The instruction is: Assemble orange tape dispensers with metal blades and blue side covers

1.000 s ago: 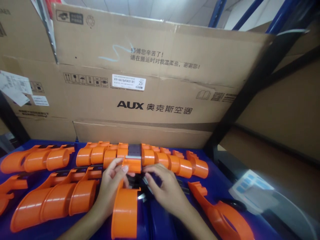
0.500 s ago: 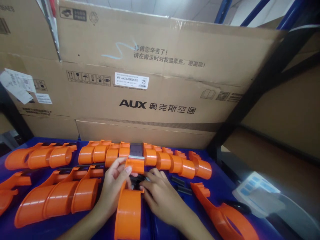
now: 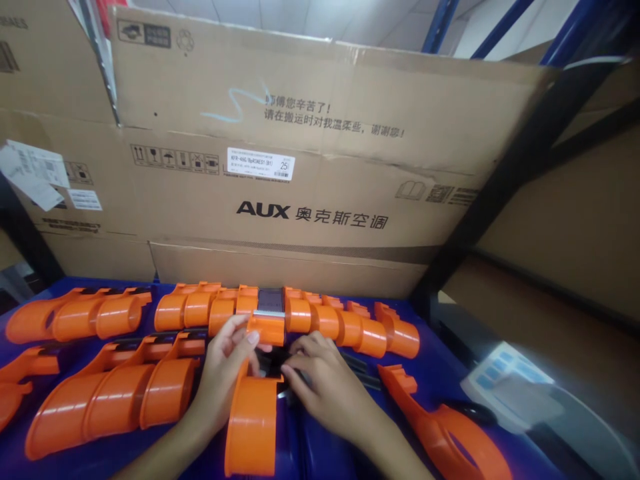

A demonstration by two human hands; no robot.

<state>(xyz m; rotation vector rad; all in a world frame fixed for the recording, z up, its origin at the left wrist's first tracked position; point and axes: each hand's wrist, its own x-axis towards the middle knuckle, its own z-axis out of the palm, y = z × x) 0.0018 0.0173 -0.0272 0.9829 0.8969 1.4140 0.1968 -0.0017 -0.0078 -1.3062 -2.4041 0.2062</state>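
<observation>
My left hand [image 3: 225, 360] is closed around the upper part of an orange plastic tape dispenser [image 3: 253, 423], thumb on its front face. A serrated metal strip [image 3: 269, 313] runs along the dispenser's top edge, and its round hoop faces down toward me. Close by on the right, my right hand [image 3: 325, 387] has its fingers bent and drawn together at the dispenser's side, near dark parts [image 3: 270, 360]. What those fingertips grip is hidden. A small shiny metal bit [image 3: 284, 395] shows just below them.
More orange dispenser frames [image 3: 117, 400] stand in rows left and behind, with one frame [image 3: 450, 433] lying at the right. Black strips [image 3: 367, 380] lie beyond my right hand on the blue surface [image 3: 320, 443]. A large cardboard box [image 3: 320, 173] walls off the back; a dark post [image 3: 475, 220] rises right.
The whole view has shifted slightly. My right fingers have moved a little at the dispenser's side, and the metal bit below them now shows. My left hand keeps its hold.
</observation>
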